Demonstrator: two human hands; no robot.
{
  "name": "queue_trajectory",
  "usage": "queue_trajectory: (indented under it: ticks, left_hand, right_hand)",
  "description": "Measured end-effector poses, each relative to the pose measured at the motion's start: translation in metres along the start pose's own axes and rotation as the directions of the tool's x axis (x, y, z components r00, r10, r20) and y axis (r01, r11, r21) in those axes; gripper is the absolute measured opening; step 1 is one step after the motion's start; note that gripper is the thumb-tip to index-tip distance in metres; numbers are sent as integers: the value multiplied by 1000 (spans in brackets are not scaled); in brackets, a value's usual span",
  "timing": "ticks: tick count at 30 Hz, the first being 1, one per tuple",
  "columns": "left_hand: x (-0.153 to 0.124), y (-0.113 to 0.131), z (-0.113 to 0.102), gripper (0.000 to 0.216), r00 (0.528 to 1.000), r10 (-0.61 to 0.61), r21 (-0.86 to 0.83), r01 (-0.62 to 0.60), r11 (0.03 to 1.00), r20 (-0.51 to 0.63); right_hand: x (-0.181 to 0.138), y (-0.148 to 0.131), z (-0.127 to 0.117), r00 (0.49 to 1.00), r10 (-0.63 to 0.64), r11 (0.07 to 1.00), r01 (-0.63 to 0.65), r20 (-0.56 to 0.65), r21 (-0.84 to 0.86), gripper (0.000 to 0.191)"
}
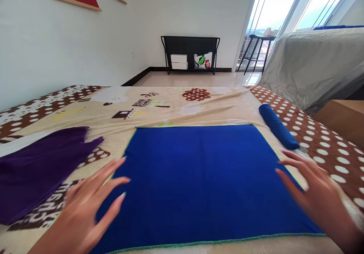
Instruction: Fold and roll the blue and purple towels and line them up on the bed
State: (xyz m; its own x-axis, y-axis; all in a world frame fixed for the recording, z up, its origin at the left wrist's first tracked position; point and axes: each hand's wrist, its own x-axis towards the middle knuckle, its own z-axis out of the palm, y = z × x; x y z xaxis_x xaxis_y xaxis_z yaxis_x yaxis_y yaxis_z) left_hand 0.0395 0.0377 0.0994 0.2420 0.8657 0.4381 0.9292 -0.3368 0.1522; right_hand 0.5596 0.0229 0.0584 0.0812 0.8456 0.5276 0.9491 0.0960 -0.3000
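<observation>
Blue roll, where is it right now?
In the head view, the blue roll lies at right on the blanket, beyond the right hand, beside the flat blue cloth.

1 stool (262, 37), apparently 1 box (342, 122).

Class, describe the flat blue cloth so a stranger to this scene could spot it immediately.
Start at the cream patterned blanket. On it, between the left hand and the right hand, lies the blue cloth. Its flat spread and green-stitched edge distinguish it from the blue roll and the purple cloth.
</observation>
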Motion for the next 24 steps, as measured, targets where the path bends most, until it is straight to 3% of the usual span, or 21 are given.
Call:
queue_trajectory:
  ticks: [2,3,5,8,10,13,17,24]
  left_hand:
    - [59,28,24,38,985,90,-68,-80,994,146]
    - [87,42,42,43,964,130,-86,-112,990,233]
    - [133,67,87,52,928,182,-82,-164,983,326]
    - [169,87,155,55,903,222,-76,-209,975,367]
    - [176,87,186,55,894,238,-80,-225,971,380]
    - [180,69,201,57,884,259,-97,-240,966,389]
    - [184,28,192,58,869,266,-113,-241,964,417]
    - [178,-53,180,60,888,101,-19,-103,994,448]
  right_hand:
    - [51,-43,34,967,-227,963,206,115,171,33]
    - [74,-64,55,931,-307,936,257,199,239,38]
    - [107,-98,98,886,-389,904,315,251,290,44]
    - [128,-125,150,817,-503,848,403,283,345,51]
    - [132,-125,170,785,-547,822,435,293,368,48]
    - [139,-102,181,761,-565,812,446,318,376,44]
    - [156,-38,180,759,-523,847,413,389,334,51]
    - [163,77,168,847,-294,956,264,443,130,56]
